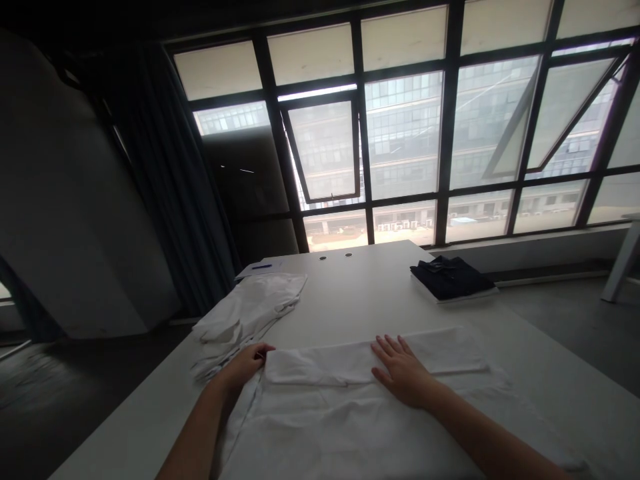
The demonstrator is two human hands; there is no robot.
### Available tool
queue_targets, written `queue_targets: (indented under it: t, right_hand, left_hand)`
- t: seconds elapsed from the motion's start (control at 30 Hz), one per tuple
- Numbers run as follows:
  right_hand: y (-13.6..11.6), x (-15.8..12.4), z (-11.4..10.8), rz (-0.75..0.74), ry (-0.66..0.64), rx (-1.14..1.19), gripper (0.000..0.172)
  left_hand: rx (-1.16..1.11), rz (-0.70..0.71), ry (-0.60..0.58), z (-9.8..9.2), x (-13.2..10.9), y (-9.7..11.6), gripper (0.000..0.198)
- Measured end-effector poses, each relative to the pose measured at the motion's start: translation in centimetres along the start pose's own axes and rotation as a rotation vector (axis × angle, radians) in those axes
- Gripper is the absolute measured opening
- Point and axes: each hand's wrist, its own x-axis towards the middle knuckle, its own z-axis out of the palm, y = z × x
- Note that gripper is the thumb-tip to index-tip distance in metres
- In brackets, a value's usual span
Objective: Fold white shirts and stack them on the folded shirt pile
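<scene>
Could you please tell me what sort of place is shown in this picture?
It is probably an office or a work room, perhaps on an upper floor: there is a long white table with two round cable holes, and a large metal-framed window that faces another multi-storey building.

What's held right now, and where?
The left hand seems to grip the left end of the folded-over band of the white garment; the right hand lies flat on it, not gripping.

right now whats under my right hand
Your right hand lies flat on a folded band of white cloth, with more white cloth below it on the table. The cloth covers the tabletop there, so anything beneath cannot be seen.
</scene>
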Motion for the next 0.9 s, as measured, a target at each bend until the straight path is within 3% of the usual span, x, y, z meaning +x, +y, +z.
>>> queue_targets:
  t: [0.27,0.5,0.73,0.9]
  right_hand:
    - [0.1,0.0,0.0,0.003,-0.002,0.006,0.077]
    - [0.1,-0.1,0.0,-0.005,0.004,0.000,0.075]
    - [0.2,0.0,0.1,-0.008,0.007,-0.001,0.076]
    - [0.3,0.1,0.2,-0.010,0.003,-0.007,0.076]
  left_hand:
    - [0.002,0.030,0.034,0.4,-0.2,1.0,0.036]
    - [0.067,0.034,0.127,0.6,0.3,0.4,0.031]
    - [0.186,0.012,0.203,0.9,0.7,-0.4,0.027]
    - [0.312,-0.033,0.225,0.1,0.4,0.2,0.019]
